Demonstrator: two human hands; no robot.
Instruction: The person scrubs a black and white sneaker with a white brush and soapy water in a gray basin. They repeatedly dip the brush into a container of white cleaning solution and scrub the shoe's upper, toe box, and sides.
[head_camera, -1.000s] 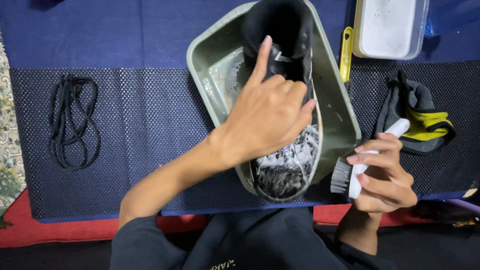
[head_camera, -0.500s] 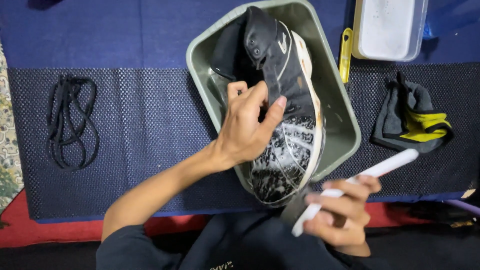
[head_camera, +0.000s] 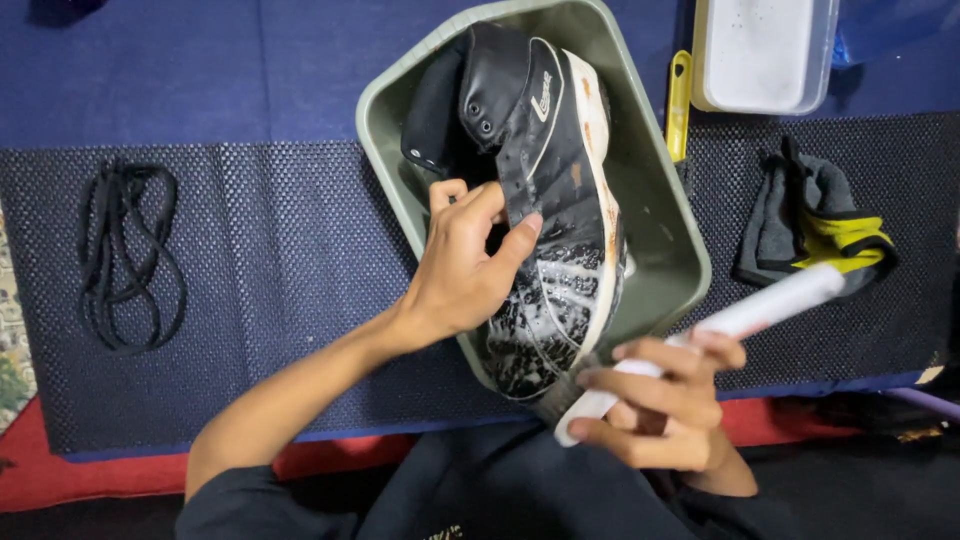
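A black high-top shoe (head_camera: 545, 140) with a white sole lies on its side in a grey-green basin (head_camera: 660, 220), its toe covered in soap foam. My left hand (head_camera: 465, 265) grips the shoe at its opening, thumb pressed on the upper. My right hand (head_camera: 665, 405) holds a white-handled brush (head_camera: 770, 305), whose head sits at the foamy toe by the basin's near rim.
Black shoelaces (head_camera: 130, 255) lie on the dark mesh mat (head_camera: 280, 260) at the left. A grey and yellow cloth (head_camera: 815, 225) rests to the right. A white plastic container (head_camera: 765, 50) and a yellow handle (head_camera: 680, 100) sit behind the basin.
The shoe has been turned from upright onto its side, sole facing right. My left hand shifted to its opening, and my right hand brought the brush in to the toe.
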